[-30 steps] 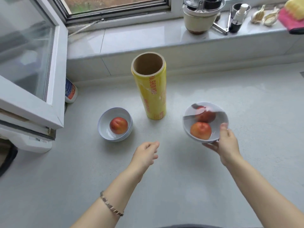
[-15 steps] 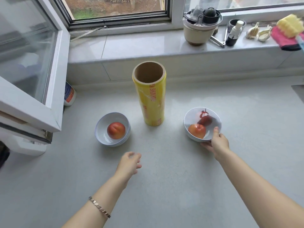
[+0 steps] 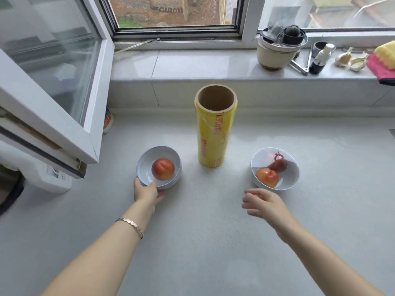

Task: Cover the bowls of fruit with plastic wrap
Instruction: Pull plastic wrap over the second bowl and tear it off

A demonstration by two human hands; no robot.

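We are seeing the plastic wrap roll (image 3: pixel 213 133) standing upright on the bench (image 3: pixel 203 242). Left of the roll, the left bowl (image 3: pixel 147 155) is holding one red fruit (image 3: pixel 162 169). The left grip (image 3: pixel 147 192) is curling round its near rim, thumb over the edge. Right of the roll, the right bowl (image 3: pixel 292 178) is carrying two fruits (image 3: pixel 267 177). The right grip (image 3: pixel 263 202) is hovering just in front of that bowl, fingers loosely spread, holding nothing. It is blurred, so it is possibly touching the bench.
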